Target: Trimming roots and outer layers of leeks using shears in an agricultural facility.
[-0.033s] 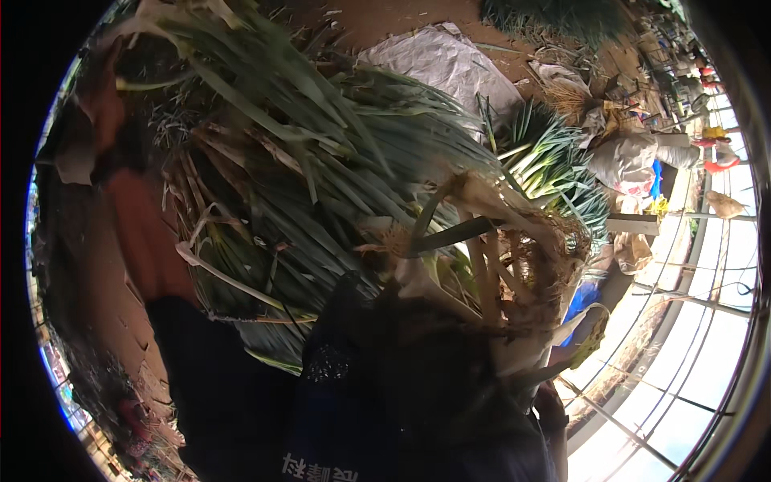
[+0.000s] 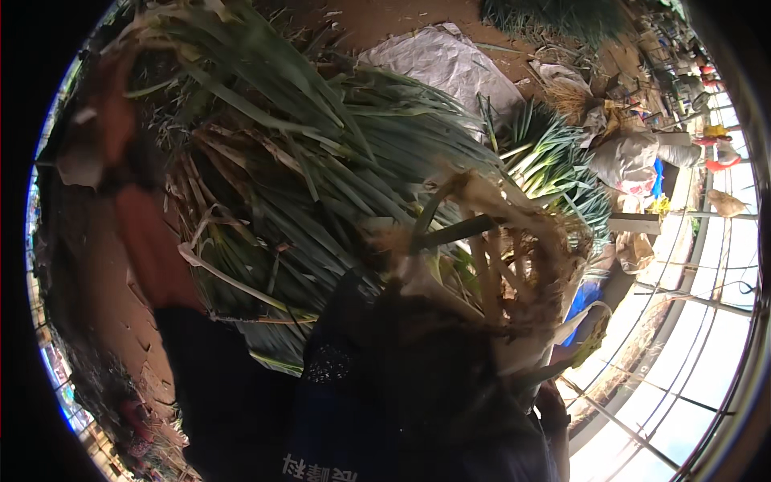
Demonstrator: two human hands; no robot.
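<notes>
My left arm, with a dark band at the wrist, reaches up the left side. My left hand is blurred and in shadow at the upper left. Its fingers seem closed on the pale end of a bunch of green onions, whose long leaves trail right and down over a large heap of green onions. At the lower right, what looks like my right hand shows only partly beside my dark clothing, its fingers hidden. Nearer me, pale stalks with brown roots and withered leaves lie tangled over my lap.
Beyond the heap, a crumpled whitish sheet lies on the brown soil. Another pile of green onions is at the right, near pale sacks and a blue item. A metal-framed, bright wall curves along the right.
My left arm and hand have shifted slightly right and down. The bunch's leaves have swung a little to the left. The right side looks nearly the same.
</notes>
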